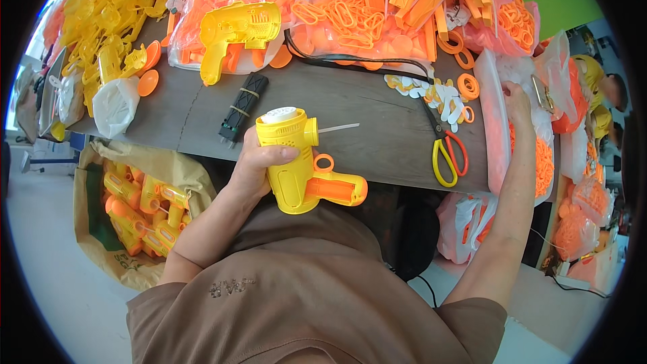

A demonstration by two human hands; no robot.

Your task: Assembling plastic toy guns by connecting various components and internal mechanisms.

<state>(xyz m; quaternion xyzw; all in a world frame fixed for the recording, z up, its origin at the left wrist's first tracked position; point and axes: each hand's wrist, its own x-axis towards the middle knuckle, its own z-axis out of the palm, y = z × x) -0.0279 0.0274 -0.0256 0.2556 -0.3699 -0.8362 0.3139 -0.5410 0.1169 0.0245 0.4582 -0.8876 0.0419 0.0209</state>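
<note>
My left hand (259,162) is wrapped around a yellow toy gun body (288,182) above the table's near edge. A round white part sits in its upper end, and a thin pale strip (339,127) sticks out from its side. An orange ring (324,162) shows beside the handle, whose inside is orange. My right arm stretches to the right, where my right hand (517,100) is over a clear plastic bin (497,128) holding bags and orange rings. Its fingers are curled together; anything between them is too small to make out.
Scissors (445,156) with red and yellow handles lie near small white pieces (441,96). A black battery holder (244,108) and a yellow half-shell (236,34) lie on the table (377,125). Orange parts fill bags behind. A sack (94,195) of yellow toy guns stands lower left.
</note>
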